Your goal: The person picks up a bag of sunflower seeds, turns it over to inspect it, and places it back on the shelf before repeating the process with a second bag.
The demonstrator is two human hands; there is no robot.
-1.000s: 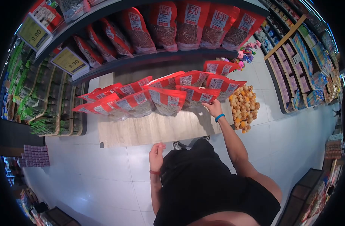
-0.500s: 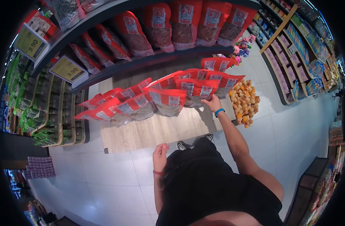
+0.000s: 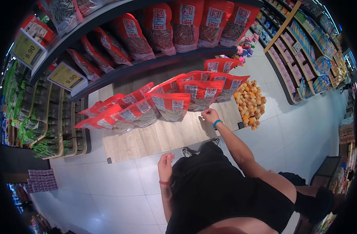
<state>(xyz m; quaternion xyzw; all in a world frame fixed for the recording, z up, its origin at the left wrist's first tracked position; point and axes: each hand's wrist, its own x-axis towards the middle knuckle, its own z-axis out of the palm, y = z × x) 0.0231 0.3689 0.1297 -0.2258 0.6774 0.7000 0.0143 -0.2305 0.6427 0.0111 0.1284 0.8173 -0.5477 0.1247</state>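
Several red-topped clear bags of what look like sunflower seeds (image 3: 171, 107) stand in rows on a low wood-topped stand (image 3: 147, 140). My right hand (image 3: 210, 116), with a blue wristband, is over the stand's front part, just below the bottom of a front bag (image 3: 202, 95) near the right end. Its fingers are loosely bent, and I see nothing held in them. Beside my body, in front of the stand, hangs my left hand (image 3: 165, 160), with a red band at the wrist. Its fingers are loosely curled around nothing visible.
Above the stand runs a dark shelf (image 3: 186, 54) of similar bags with 9.90 price tags (image 3: 67, 79). Yellow-brown packets (image 3: 249, 104) are piled at the stand's right end. Other shelving (image 3: 289, 66) lines the right. A person in dark clothes (image 3: 313, 201) is at lower right.
My right hand has come off the front bag and drawn down and left, toward the stand's front edge. My left hand stays low. A person has appeared at lower right.
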